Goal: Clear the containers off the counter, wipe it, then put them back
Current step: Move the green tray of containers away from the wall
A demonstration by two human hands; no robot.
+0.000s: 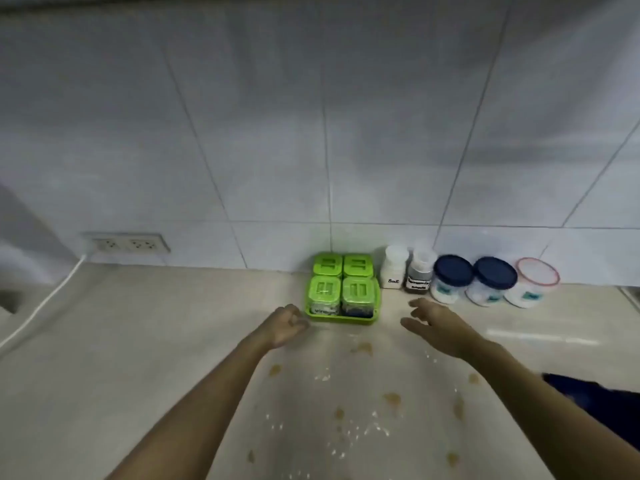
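Note:
A green tray (346, 319) with several green-lidded jars stands against the tiled wall. To its right stand a white salt jar (394, 272), a grey-labelled jar (419, 271), two blue-lidded tubs (450, 280) (491, 282) and a red-rimmed tub (531, 284). My left hand (285, 323) sits at the tray's front left corner with fingers curled; whether it grips the rim is unclear. My right hand (433, 323) hovers to the right of the tray, fingers spread and relaxed, holding nothing. Brown stains (391, 398) and white specks dirty the beige counter (156, 341) between my forearms.
A double wall socket (128, 243) sits at the left, with a white cable (45, 306) running down across the counter. A dark blue cloth-like shape (595, 400) shows at the right edge. A dark opening (8, 301) lies at the far left.

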